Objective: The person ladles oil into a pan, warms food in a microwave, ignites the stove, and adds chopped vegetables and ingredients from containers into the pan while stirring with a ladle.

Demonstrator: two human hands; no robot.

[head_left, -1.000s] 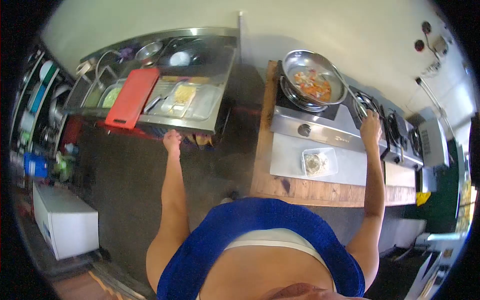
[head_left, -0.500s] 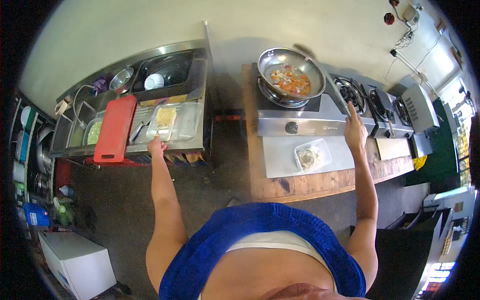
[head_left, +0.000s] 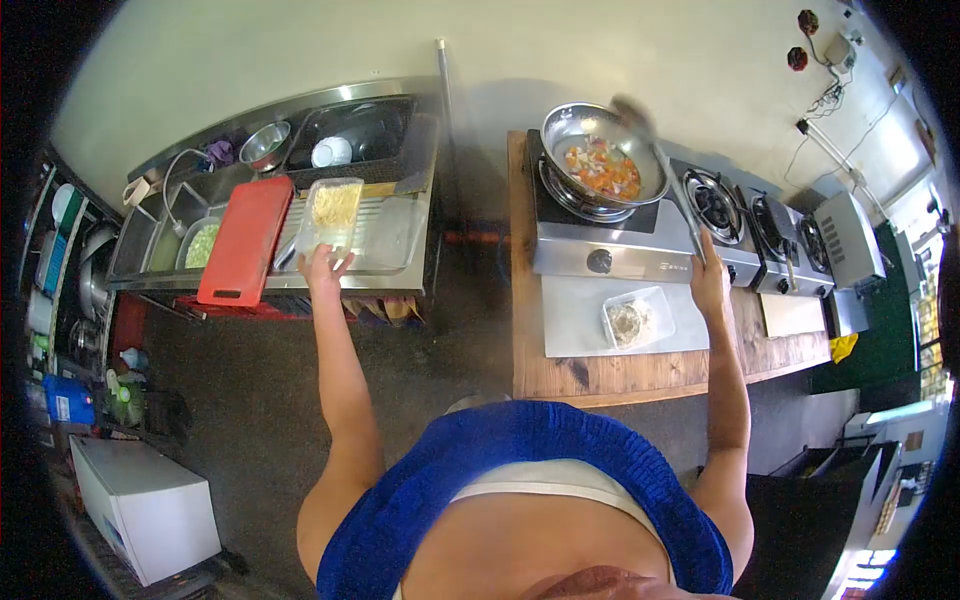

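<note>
My left hand (head_left: 325,268) is open, fingers spread, at the near edge of a clear container (head_left: 338,238) with chopped pale yellow food (head_left: 335,206) at its far end. Whether the fingertips touch it I cannot tell. My right hand (head_left: 711,285) is closed around the long metal handle (head_left: 684,205) of a cooking utensil, whose dark head (head_left: 632,113) is motion-blurred above the pan's far right rim. The steel pan (head_left: 570,122) sits tilted on the left burner. Chopped orange, red and whitish pieces (head_left: 603,170) lie inside it.
A red cutting board (head_left: 246,240) lies across the sink edge, beside a bowl of chopped green food (head_left: 203,243). On the wooden counter (head_left: 600,380) stands a plastic tub with whitish contents (head_left: 630,322). More burners (head_left: 715,205) are at the right. A floor gap separates the sink and counter.
My left fingers have spread from a pinch at the container's near edge. The container sits slightly farther back. The utensil's head has shifted slightly over the pan rim. The camera view has shifted too.
</note>
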